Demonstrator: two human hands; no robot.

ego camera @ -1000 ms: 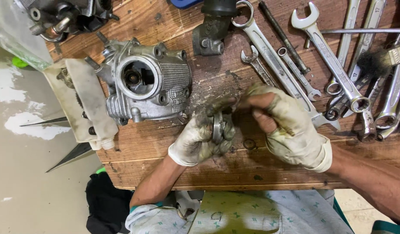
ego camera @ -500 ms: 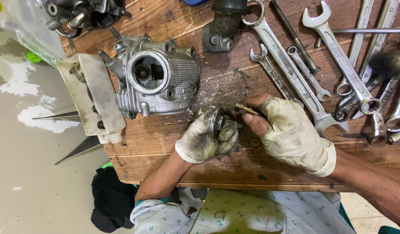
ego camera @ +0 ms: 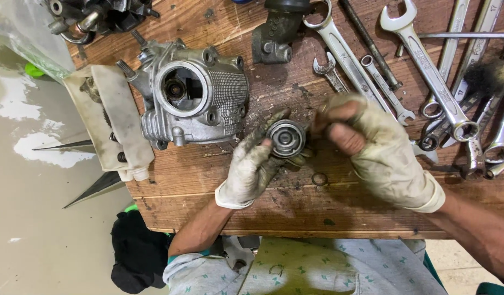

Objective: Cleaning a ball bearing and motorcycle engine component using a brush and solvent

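Round part now face-up in left hand

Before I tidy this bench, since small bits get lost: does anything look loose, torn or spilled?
Yes. A small metal ring lies loose on the wooden bench, below the round metal part in the left hand. The right hand shows bare fingertips through its worn glove. Dark grit is scattered around the hands.

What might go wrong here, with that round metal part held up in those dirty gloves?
The round metal part sits only in the left hand fingertips above the wooden bench; in grimy gloves it might slip and drop. The small ring lying loose below the right hand could get knocked off the edge. Grit scattered on the wood may get into the part.
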